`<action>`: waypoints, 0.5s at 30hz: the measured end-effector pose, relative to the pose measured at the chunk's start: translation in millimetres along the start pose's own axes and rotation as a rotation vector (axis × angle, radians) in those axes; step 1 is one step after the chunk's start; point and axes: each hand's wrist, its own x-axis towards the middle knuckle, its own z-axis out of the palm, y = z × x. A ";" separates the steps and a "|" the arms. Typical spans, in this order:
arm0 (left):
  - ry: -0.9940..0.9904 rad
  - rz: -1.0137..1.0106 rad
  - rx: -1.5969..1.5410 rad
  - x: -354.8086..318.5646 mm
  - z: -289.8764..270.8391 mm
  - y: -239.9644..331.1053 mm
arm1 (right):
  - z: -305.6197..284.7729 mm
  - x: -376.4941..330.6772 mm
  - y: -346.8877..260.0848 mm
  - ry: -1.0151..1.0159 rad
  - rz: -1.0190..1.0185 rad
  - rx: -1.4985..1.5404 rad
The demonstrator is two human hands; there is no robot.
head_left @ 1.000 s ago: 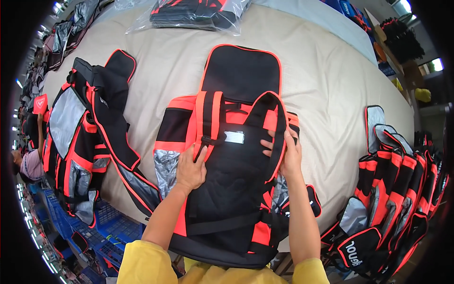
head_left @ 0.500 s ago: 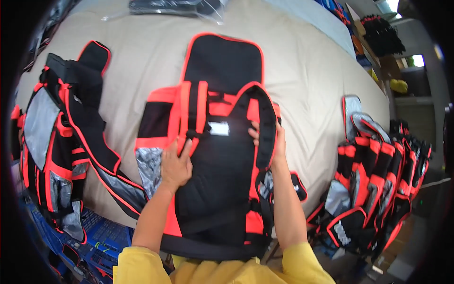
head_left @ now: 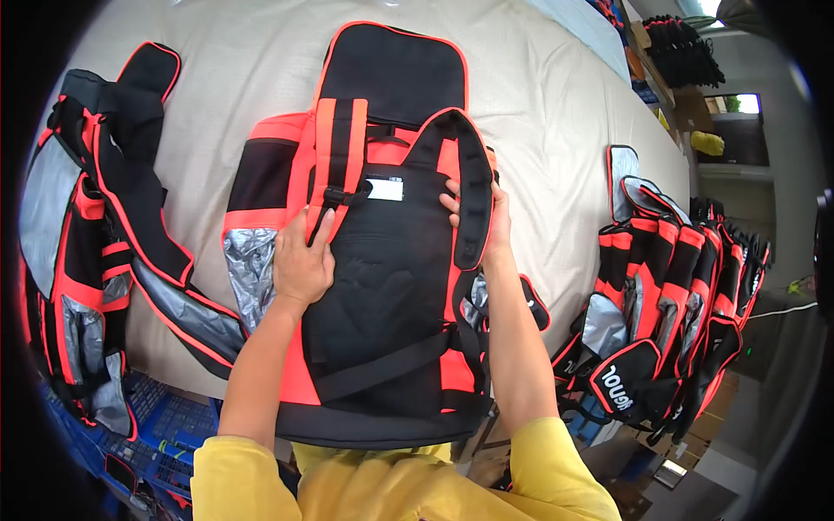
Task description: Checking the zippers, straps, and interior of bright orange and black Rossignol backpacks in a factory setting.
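A wide beige cloth-covered surface fills most of the view and carries everything. In its middle lies a large black and orange backpack, back panel up, its long top flap stretched away from the person and its base at the near edge of the surface, just in front of the yellow-sleeved arms.

To the left lies a second bag of the same kind, opened out flat with its grey reflective panels showing, well apart from the centre one. At the right edge of the surface a row of matching bags stands packed together, hanging partly over the edge. Below the near left edge sit blue plastic crates.

The left hand rests flat on the backpack's back panel, fingers spread and open, fingertips touching the buckle of the orange shoulder strap that runs up along the panel. The right hand has its grip closed around the black padded shoulder strap, fingers curled over its inner edge, holding it where it arches over the panel. A small white label sits on the panel between the two hands.
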 end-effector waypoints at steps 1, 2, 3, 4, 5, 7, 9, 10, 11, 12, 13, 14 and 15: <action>0.003 0.019 0.009 0.1 -0.1 0.3 | 2.7 -7.7 4.7 0.033 -0.025 -0.067; -0.005 0.007 0.010 -0.1 -0.4 0.5 | 6.6 -17.3 12.1 -0.008 -0.075 -0.115; -0.005 0.001 0.019 0.5 -0.7 0.5 | 11.8 -28.5 22.0 0.048 -0.056 -0.114; 0.006 0.011 0.018 0.6 -1.1 0.0 | 18.3 -42.3 36.2 0.098 -0.146 -0.332; 0.008 0.008 0.018 0.7 -1.2 0.0 | 25.5 -57.7 51.5 0.153 -0.241 -0.549; 0.021 0.028 0.007 0.2 -1.1 -0.9 | 44.4 -94.8 93.3 0.171 -0.364 -1.081; 0.035 0.053 0.020 -1.4 0.0 -1.9 | 57.6 -139.7 127.9 0.042 -0.273 -1.445; 0.046 0.053 0.024 -1.9 1.1 -2.2 | 65.7 -157.2 142.8 -0.016 -0.333 -1.499; -0.013 0.009 0.109 -2.2 2.9 -2.2 | 70.8 -170.3 150.2 -0.055 -0.352 -1.583; 0.042 0.045 0.094 -1.8 5.3 -1.3 | 69.8 -181.1 149.3 -0.037 -0.393 -1.527; -0.051 -0.004 0.126 -0.7 7.7 -1.2 | 64.5 -193.5 144.6 -0.023 -0.334 -1.515; 0.031 0.051 0.135 -0.6 9.6 1.5 | 55.4 -203.5 133.4 0.043 -0.437 -1.505; 0.096 0.117 0.068 0.6 8.8 2.0 | 43.2 -211.2 119.6 0.153 -0.674 -1.459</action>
